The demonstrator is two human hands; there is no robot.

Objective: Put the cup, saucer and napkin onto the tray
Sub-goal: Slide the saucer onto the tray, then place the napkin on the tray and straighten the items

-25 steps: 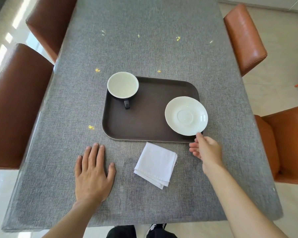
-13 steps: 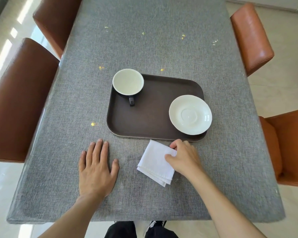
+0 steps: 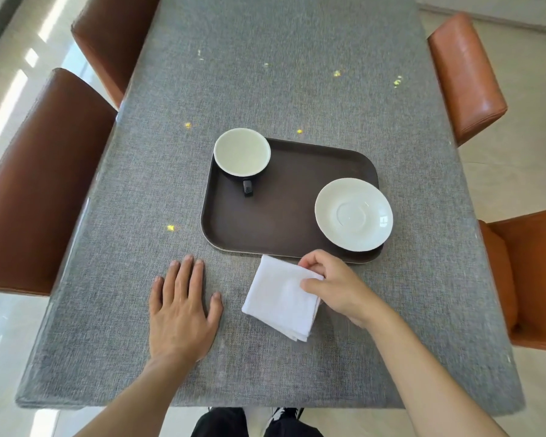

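Note:
A dark brown tray (image 3: pixel 284 216) lies on the grey table. At its far left corner stands a black cup (image 3: pixel 242 152) with a white inside, handle pointing toward me. A white saucer (image 3: pixel 353 214) rests on the tray's right end, its edge over the rim. A folded white napkin (image 3: pixel 278 298) lies on the table just in front of the tray. My right hand (image 3: pixel 338 287) pinches the napkin's right corner between thumb and fingers. My left hand (image 3: pixel 183 307) lies flat on the table left of the napkin, fingers spread.
The grey cloth-covered table (image 3: pixel 265 89) has brown leather chairs (image 3: pixel 35 190) on the left and orange ones (image 3: pixel 467 77) on the right. Small yellow specks dot the cloth. The table's front edge runs just below my forearms.
My right hand left the saucer on the tray, moved down and left to the napkin, and closed thumb and fingers on its right corner. My left hand stayed flat.

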